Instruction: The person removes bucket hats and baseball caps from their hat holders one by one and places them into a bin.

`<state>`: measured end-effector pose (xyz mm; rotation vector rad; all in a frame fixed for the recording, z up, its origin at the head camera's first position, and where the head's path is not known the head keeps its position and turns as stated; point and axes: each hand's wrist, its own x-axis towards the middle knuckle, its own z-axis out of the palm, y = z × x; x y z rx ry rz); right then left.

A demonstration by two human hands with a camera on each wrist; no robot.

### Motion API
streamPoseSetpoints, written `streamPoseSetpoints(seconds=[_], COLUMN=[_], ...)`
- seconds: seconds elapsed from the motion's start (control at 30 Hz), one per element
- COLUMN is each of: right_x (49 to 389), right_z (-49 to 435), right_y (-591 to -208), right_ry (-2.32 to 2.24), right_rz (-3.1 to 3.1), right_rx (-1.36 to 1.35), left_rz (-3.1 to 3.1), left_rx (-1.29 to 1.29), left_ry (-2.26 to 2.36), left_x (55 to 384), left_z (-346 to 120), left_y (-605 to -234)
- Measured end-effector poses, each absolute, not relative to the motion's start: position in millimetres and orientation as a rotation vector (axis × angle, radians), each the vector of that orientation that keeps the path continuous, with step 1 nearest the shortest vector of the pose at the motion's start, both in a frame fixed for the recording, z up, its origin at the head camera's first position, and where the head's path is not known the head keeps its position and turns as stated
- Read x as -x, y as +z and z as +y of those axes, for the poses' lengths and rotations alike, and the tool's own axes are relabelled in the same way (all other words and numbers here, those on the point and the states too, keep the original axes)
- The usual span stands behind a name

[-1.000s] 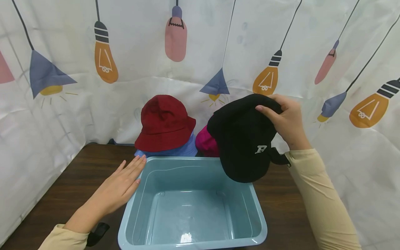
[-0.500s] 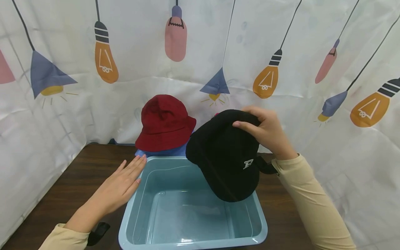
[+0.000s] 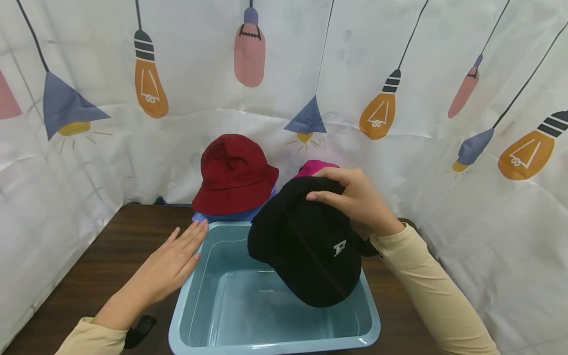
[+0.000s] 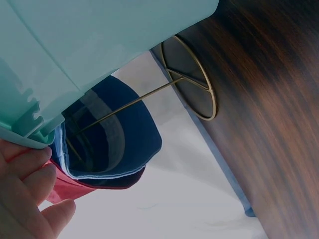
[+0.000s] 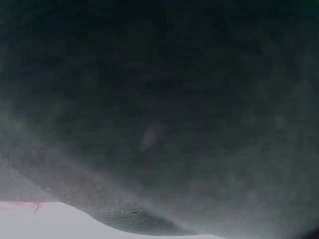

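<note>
My right hand [image 3: 355, 202] pinches the black baseball cap [image 3: 301, 241] by its top edge, thumb on the near side. The cap, with a white letter on its front, hangs tilted over the right half of the light blue plastic basin [image 3: 248, 305]. In the right wrist view the dark cloth of the cap [image 5: 189, 99] fills nearly everything, so those fingers are hidden there. My left hand [image 3: 166, 266] lies with straight fingers along the basin's left rim. Seen from the left wrist, its fingers [image 4: 42, 184] touch the rim from outside.
Behind the basin, a red bucket hat [image 3: 235, 177] sits over a blue hat [image 3: 235, 216]. A thin metal wire stand [image 4: 212, 94] holds them up. Part of a magenta hat [image 3: 316, 166] shows behind the black cap. A lamp-print white curtain [image 3: 195, 59] backs the dark wooden table [image 3: 133, 236].
My right hand has brought the black cap left and down, from the basin's far right corner to over its inside. My left hand has stayed in place.
</note>
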<state>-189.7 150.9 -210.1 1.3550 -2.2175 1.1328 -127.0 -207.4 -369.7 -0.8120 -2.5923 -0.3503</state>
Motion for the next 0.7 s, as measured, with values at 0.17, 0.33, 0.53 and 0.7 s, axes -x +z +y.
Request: streamPoseSetpoints(seconds=[0.17, 0.33, 0.53, 0.7], right_x=[183, 181, 183, 187], right_z=[140, 128, 116, 108], right_y=[-211, -218, -239, -260], right_ry=[1.184, 1.217, 1.251, 1.236], right_rz=[-2.227, -2.194, -2.232, -2.372], right_rx=[-1.467, -1.618, -1.691, -1.699], left_rz=[-2.601, -2.594, -2.608, -2.615], left_rx=[0.809, 0.811, 0.798, 0.788], left_ry=[-0.352, -0.35, -0.356, -0.364], left_x=[127, 126, 127, 127], left_z=[-208, -208, -207, -207], left_y=[-369, -368, -370, -370])
